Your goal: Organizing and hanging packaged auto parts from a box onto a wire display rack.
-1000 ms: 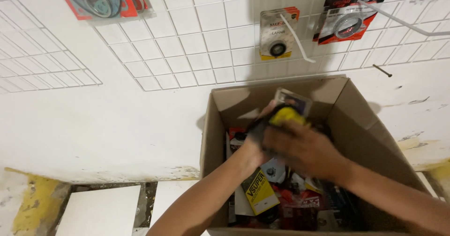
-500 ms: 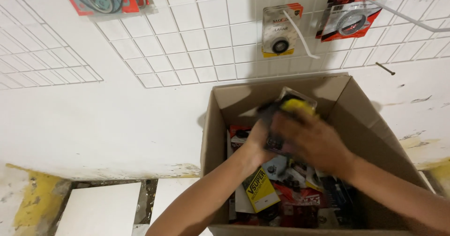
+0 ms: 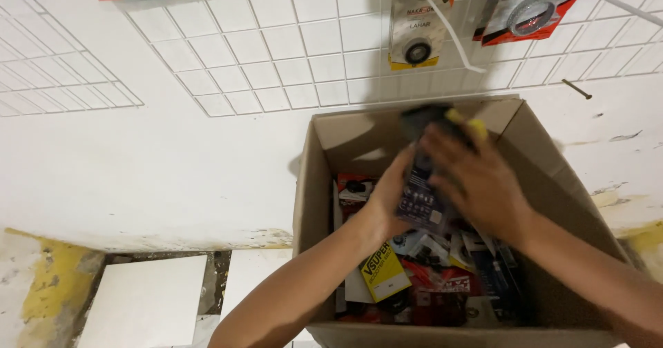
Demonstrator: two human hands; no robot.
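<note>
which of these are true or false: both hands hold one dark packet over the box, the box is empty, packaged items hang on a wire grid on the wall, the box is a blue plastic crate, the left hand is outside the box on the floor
1. Both hands hold one dark packet over the box. True: the left hand and the right hand grip the dark packet with a yellow top above the cardboard box.
2. The box is empty. False: many packaged items fill its bottom.
3. Packaged items hang on a wire grid on the wall. True: carded packages hang on the white wire grid.
4. The box is a blue plastic crate. False: it is brown cardboard with open flaps.
5. The left hand is outside the box on the floor. False: it is on the packet.
</note>
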